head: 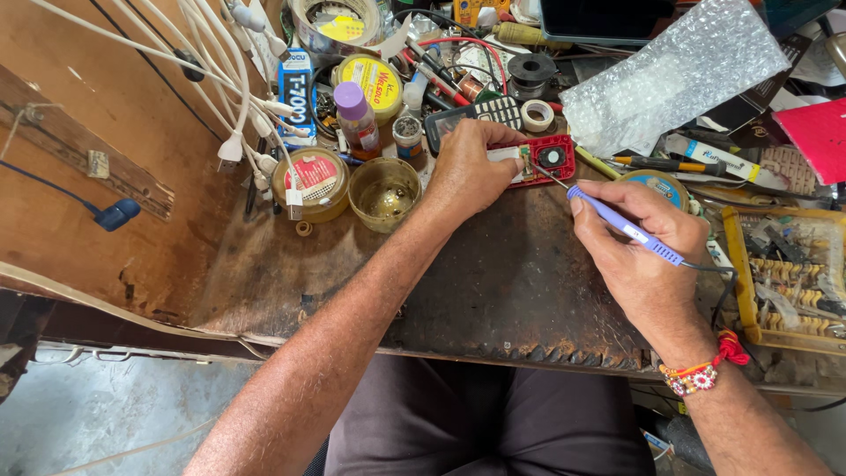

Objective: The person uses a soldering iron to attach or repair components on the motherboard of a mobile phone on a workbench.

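My left hand [463, 167] presses down on a small red phone body [548, 160] with its back open, lying on the dark worn bench top [502, 282]. My right hand [639, 242] grips a purple-handled soldering iron [626, 227] like a pen. Its thin tip reaches up-left to the red phone body, close to my left fingers. A dark cord runs from the iron's handle past my right wrist, which wears a red beaded thread band [705, 370].
Round tins [310, 181], an open brass-coloured cup [384, 191], a small purple-capped bottle [357, 119], tape rolls and a black keypad phone [480, 115] crowd the back. White cables [233, 88] hang at left. Bubble wrap [670, 75] and a yellow parts tray [784, 273] sit at right.
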